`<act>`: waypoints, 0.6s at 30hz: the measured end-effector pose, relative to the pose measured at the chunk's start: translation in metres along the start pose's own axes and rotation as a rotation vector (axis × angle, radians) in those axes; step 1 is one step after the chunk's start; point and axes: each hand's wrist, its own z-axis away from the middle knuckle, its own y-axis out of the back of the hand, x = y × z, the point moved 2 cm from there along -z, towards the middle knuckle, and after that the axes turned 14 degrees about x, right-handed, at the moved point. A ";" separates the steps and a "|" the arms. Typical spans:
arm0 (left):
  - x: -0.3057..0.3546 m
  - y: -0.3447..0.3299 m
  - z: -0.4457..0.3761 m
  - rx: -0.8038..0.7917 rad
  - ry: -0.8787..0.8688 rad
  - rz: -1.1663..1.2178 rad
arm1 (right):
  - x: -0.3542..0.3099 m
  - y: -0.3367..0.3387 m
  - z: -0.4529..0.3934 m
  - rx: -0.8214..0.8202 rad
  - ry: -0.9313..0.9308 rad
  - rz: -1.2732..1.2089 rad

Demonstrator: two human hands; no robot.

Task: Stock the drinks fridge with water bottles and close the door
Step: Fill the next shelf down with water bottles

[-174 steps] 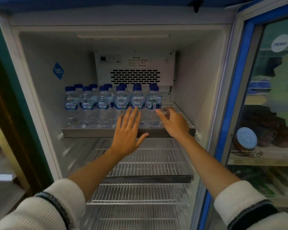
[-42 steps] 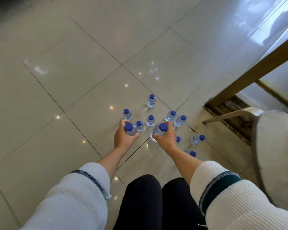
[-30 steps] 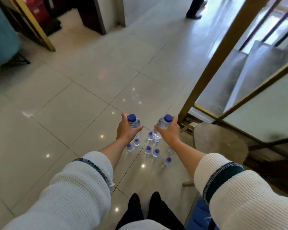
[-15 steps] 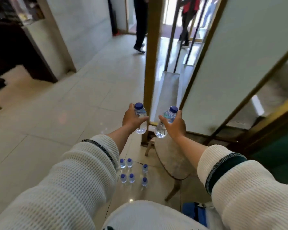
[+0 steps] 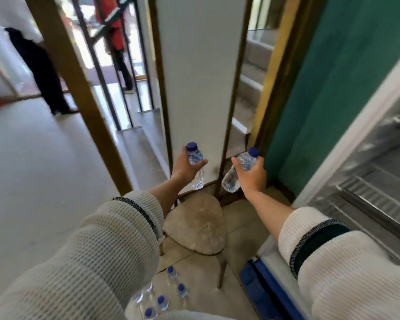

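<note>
Your left hand (image 5: 184,167) grips one upright bottle (image 5: 195,167), fingers curled round it; your right hand (image 5: 252,175) grips a tilted second bottle (image 5: 237,174).

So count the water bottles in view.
About 7: one in the left hand, one in the right hand, about five on the floor; the sleeve may hide more.

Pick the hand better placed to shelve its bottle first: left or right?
Right, probably. The right hand grips its bottle on the side nearer the open fridge. The left hand holds its bottle farther away, above the stool.
</note>
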 end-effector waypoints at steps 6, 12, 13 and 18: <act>0.030 -0.051 0.025 -0.174 -0.121 0.046 | 0.006 0.072 0.020 0.412 -0.137 -0.032; 0.072 -0.103 0.089 -0.377 -0.222 0.091 | 0.025 0.167 0.046 0.630 -0.138 0.028; 0.082 -0.110 0.102 -0.410 -0.244 0.114 | 0.027 0.185 0.051 0.665 -0.143 0.013; 0.142 -0.139 0.161 -0.554 -0.343 0.235 | 0.030 0.273 0.063 0.801 -0.135 -0.026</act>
